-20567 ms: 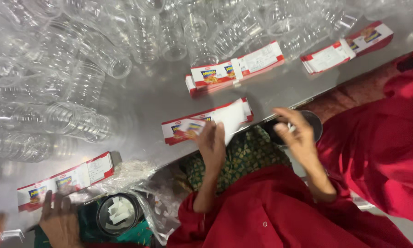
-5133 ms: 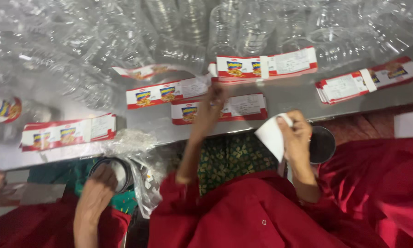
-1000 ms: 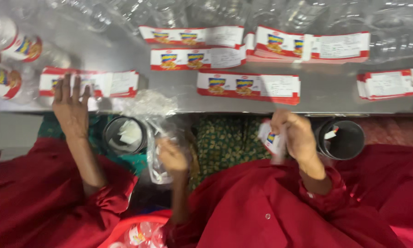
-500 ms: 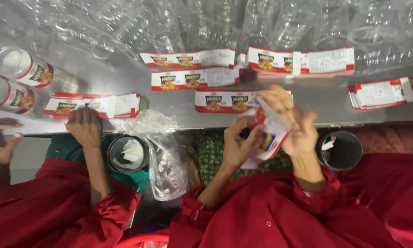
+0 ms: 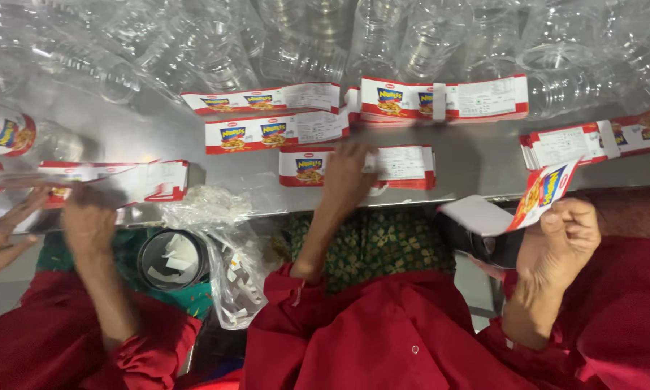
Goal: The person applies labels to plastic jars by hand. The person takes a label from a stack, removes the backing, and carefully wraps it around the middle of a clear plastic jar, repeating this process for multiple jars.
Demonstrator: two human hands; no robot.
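Half a second ago both hands met at one label; now the right hand (image 5: 560,242) alone pinches that curled red-and-white label (image 5: 527,202) near the table edge, while the left hand (image 5: 347,173) lies with fingers spread on the nearest label stack (image 5: 404,165). Six more stacks lie on the grey table (image 5: 477,162). Beyond lie clear plastic jars (image 5: 282,43), and at left a co-worker's hands (image 5: 87,220) cover one stack.

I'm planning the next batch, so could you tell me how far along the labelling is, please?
Done: a labelled jar at far left. In hand: the right hand holds one label; the left hand rests on a label stack. Left: a large heap of bare clear jars and several other label stacks.
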